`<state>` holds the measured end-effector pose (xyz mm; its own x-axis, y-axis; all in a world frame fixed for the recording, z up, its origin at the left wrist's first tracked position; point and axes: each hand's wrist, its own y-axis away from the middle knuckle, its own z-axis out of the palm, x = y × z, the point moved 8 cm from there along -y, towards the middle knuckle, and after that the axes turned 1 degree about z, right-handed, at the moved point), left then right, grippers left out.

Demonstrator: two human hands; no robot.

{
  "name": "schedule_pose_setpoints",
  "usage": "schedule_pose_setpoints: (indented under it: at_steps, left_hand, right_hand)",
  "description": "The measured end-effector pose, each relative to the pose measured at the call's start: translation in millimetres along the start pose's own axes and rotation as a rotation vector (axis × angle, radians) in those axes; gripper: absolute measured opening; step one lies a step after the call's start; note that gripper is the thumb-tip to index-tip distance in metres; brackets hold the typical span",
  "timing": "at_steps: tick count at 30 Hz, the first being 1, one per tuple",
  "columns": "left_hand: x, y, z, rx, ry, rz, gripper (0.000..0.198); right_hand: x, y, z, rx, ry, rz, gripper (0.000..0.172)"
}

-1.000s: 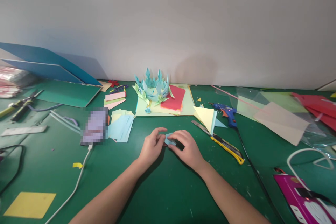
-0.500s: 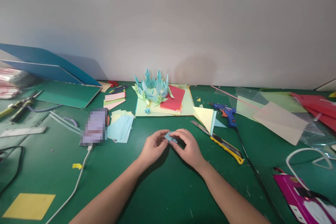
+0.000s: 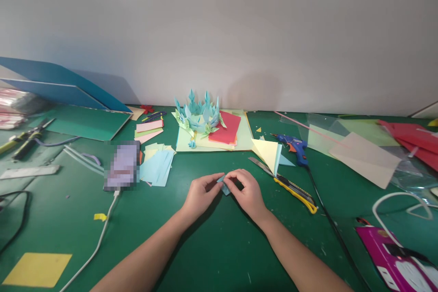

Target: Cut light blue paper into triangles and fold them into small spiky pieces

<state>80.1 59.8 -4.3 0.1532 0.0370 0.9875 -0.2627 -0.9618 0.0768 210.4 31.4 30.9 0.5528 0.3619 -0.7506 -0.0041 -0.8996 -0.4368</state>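
Observation:
Between my two hands is a small folded piece of blue paper, partly hidden by the fingers. My left hand pinches its left side between thumb and fingers. On the other side my right hand grips it, thumb and index fingertips pressed together. Beyond the hands stands a crown-like ring of blue and green folded paper, resting on pale green sheets beside a red sheet. A yellow utility knife lies to the right of my right hand.
Blue paper pieces and a phone on a white cable lie at left. A blue glue gun sits near folded yellow paper at right. Farther right is a magenta device. A pale wall rises behind.
The blue paper has turned between my fingers, and its lower tip now points down toward the table. Both hands have shifted only slightly; other things lie as before.

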Motion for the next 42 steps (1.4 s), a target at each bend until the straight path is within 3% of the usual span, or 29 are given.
schedule_pose_setpoints:
  at_steps: [28, 33, 38, 42]
  left_hand:
    - [-1.1, 3.7, 5.2, -0.015, 0.009, -0.010, 0.029]
    - [-1.5, 4.3, 4.1, 0.002, 0.073, -0.046, 0.028]
    - [-4.6, 4.8, 4.0, 0.025, 0.159, -0.096, 0.033]
    - [-3.0, 5.4, 4.5, 0.022, 0.229, -0.089, 0.037]
  right_hand:
    - [2.4, 1.8, 0.8, 0.063, 0.036, 0.014, 0.016]
    - [2.2, 2.0, 2.1, 0.057, 0.013, 0.019, 0.015]
    - [4.0, 0.9, -5.1, 0.137, -0.023, 0.039, 0.009]
    - [5.0, -0.2, -0.8, 0.068, -0.094, 0.059, 0.009]
